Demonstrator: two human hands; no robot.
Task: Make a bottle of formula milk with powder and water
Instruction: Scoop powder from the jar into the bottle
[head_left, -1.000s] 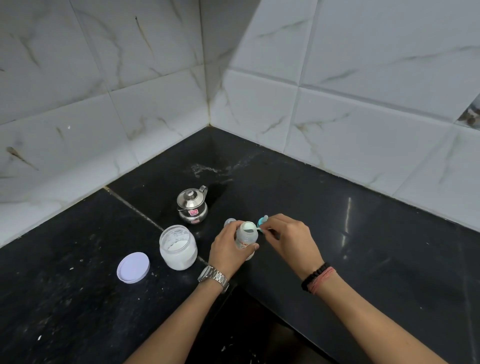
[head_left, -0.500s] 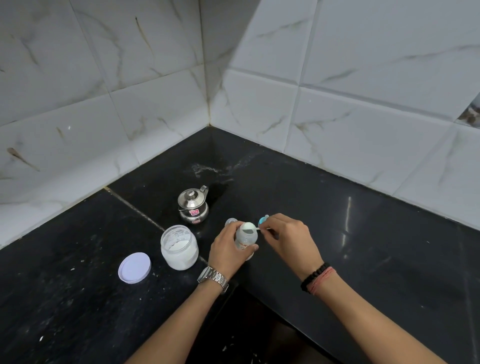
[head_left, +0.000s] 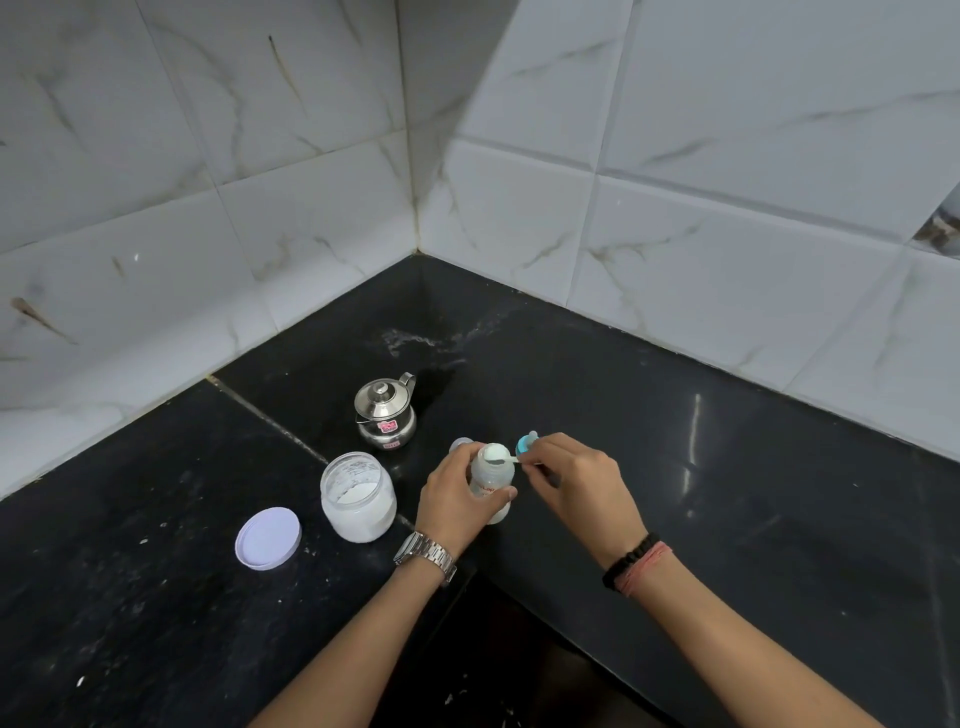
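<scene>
On the black polished stone counter (head_left: 727, 493), near its inner front corner, stands a small baby bottle (head_left: 491, 486) of cloudy white plastic, round and upright, with its mouth open at the top. The left hand (head_left: 457, 501) grasps the bottle, with fingers and thumb curled around its body. The right hand (head_left: 582, 491) pinches a thin white scoop (head_left: 500, 459), whose small bowl lies just over the bottle mouth. Behind the hands, partly hidden, sit a blue teat ring (head_left: 524, 445) and a clear cap (head_left: 460, 444). To the left of the bottle stands an open, round plastic jar (head_left: 357, 498) with white powder inside, and its flat, pale lilac lid (head_left: 268, 538) lies near it on the counter. Toward the wall corner stands a shiny steel pot (head_left: 385, 413) with a knob on its lid and a curved handle.
</scene>
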